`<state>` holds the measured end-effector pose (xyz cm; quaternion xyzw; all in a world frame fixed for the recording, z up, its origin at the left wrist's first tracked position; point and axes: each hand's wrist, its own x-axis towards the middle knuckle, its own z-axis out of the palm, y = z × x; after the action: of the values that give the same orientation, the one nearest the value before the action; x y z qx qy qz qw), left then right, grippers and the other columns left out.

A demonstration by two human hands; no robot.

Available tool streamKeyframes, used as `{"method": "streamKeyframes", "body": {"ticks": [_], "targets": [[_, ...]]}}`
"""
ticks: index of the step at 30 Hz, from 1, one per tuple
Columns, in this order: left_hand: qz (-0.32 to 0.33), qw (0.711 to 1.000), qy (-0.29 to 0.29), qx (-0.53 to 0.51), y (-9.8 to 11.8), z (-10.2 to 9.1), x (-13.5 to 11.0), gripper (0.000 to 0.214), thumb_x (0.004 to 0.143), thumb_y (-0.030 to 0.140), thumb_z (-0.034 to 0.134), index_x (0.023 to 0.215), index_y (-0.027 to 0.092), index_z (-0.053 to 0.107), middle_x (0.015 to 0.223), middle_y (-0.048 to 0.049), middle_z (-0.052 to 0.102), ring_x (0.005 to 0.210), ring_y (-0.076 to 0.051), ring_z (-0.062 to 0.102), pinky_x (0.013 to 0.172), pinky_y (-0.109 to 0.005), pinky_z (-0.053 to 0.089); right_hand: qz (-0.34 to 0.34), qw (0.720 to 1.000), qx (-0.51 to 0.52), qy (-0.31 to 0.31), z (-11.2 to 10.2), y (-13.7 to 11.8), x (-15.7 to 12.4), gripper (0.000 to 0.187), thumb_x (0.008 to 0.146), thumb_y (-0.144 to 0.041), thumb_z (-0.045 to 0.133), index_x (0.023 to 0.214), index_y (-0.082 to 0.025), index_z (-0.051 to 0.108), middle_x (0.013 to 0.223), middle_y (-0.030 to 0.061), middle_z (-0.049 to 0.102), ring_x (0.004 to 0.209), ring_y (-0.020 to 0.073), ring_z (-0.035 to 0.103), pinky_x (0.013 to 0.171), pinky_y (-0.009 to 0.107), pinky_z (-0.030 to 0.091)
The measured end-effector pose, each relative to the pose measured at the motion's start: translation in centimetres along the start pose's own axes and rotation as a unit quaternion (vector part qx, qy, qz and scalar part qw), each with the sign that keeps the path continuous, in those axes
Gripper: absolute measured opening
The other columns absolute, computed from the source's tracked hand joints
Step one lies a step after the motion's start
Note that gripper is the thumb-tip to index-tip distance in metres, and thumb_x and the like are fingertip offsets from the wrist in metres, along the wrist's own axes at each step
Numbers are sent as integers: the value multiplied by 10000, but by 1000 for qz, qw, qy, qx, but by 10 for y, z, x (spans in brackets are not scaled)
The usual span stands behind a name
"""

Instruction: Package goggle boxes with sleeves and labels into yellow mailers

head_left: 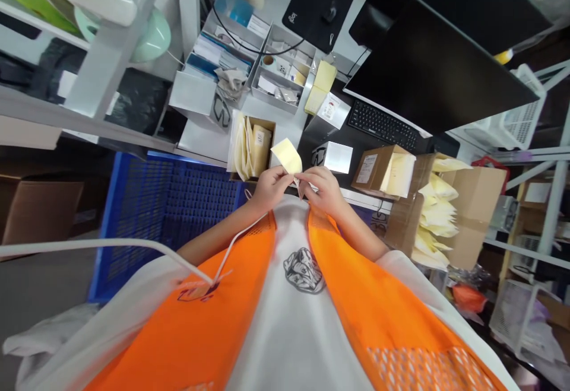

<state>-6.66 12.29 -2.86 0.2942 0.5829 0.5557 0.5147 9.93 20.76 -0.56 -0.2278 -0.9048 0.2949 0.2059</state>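
Beside a blue crate [169, 213], left hand [267, 189] and right hand [323, 190] both pinching one pale yellow slip [287, 156] — perhaps an envelope

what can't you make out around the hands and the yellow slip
Head view:
- Lower edge of the pale yellow slip: covered by the left hand pinching it.
- Whether the right hand grips anything: hidden by its own curled fingers.
- Print on the box label: too small to read.
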Motion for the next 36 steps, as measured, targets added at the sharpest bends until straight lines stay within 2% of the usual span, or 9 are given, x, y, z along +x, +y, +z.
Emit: {"method": "streamKeyframes", "body": {"ticks": [5,9,15,21,24,27,30,33,36], "targets": [[-36,999,-7,-36,-13,16,-3,249,789,387,637,676,169,595,661,-7,614,672,-158,596,675,-280,495,-22,1000,-13,13,-11,12,-14,179,1009,-248,552,1049,-222,725,943,58,714,914,174,666,816,346,502],[-66,992,29,-104,-22,43,-5,214,780,386,633,731,187,571,690,-5,622,694,-172,627,669,-291,529,8,1000,0,23,-22,21,-30,159,1004,-317,569,962,-243,704,1008,79,687,1009,206,657,871,400,542],[-40,947,203,-248,-21,80,2,198,684,323,627,745,200,485,737,-12,658,763,-186,685,681,-285,556,0,993,54,105,-48,31,-64,130,972,-327,569,898,-256,649,999,88,681,1092,264,669,965,526,547],[78,885,328,-320,-15,69,1,371,556,83,681,783,209,416,694,69,585,680,-91,615,646,-183,495,26,976,55,207,-88,58,-100,143,981,-319,544,871,-247,600,855,64,672,969,250,700,878,510,587],[120,880,345,-304,-12,63,-13,396,588,10,658,905,220,545,660,76,576,586,-76,545,575,-176,451,43,973,69,218,-108,80,-111,146,990,-318,536,889,-239,607,871,67,673,960,243,693,870,487,581],[134,911,297,-251,-16,64,-34,157,672,132,713,792,194,632,555,34,550,476,-88,456,493,-210,399,42,976,90,193,-127,102,-112,142,990,-316,546,911,-226,622,924,76,686,950,228,680,862,447,563],[85,965,163,-190,-24,75,-48,172,708,329,725,635,181,676,507,-27,561,410,-107,425,407,-234,326,40,987,92,122,-141,119,-100,178,996,-337,533,908,-217,631,939,78,688,932,216,660,859,415,543],[-43,996,24,-71,-33,99,-40,314,782,433,698,943,185,805,526,-27,603,387,-127,457,370,-236,282,26,994,97,38,-146,129,-76,199,995,-321,516,893,-208,646,924,66,679,909,197,640,855,377,527],[-75,995,-18,57,-40,127,-13,407,725,414,782,1057,178,788,643,-33,681,488,-135,547,427,-224,337,9,994,101,-36,-142,137,-48,192,972,-279,514,867,-198,653,893,51,670,864,178,623,829,337,512]]}}
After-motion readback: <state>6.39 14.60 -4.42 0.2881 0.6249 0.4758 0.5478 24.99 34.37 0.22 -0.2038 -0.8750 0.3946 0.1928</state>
